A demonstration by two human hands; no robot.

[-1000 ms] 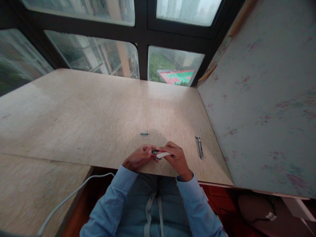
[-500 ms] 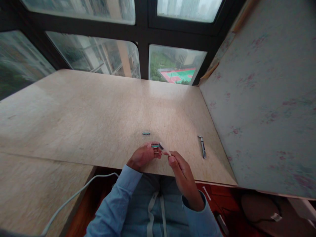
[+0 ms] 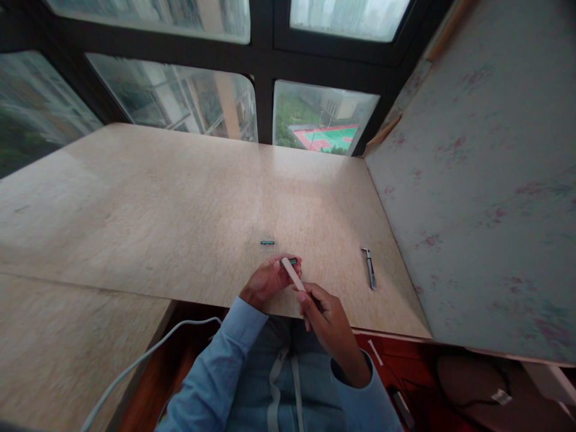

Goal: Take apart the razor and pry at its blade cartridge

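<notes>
My left hand [image 3: 269, 279] holds a small dark and teal razor cartridge [image 3: 291, 261] in its fingers, just over the table's front edge. In my right hand [image 3: 327, 312] is the handle of a pale pink brush [image 3: 294, 277]. The brush's head lies over the left part of the cartridge and hides it; its bristles do not show. A second teal and black cartridge [image 3: 267, 243] rests on the table beyond my left hand, by a faint clear case. To the right, a razor handle [image 3: 370, 270] lies on the table.
The beige stone-look table [image 3: 180, 198] runs back to dark-framed windows. A flowered wall [image 3: 477, 198] bounds it on the right. A white cable [image 3: 148, 354] hangs at the lower left, past the front edge.
The brush has tilted more upright, its head shifting slightly left over the cartridge. My left hand has moved a little right, and the cartridge in it has turned slightly.
</notes>
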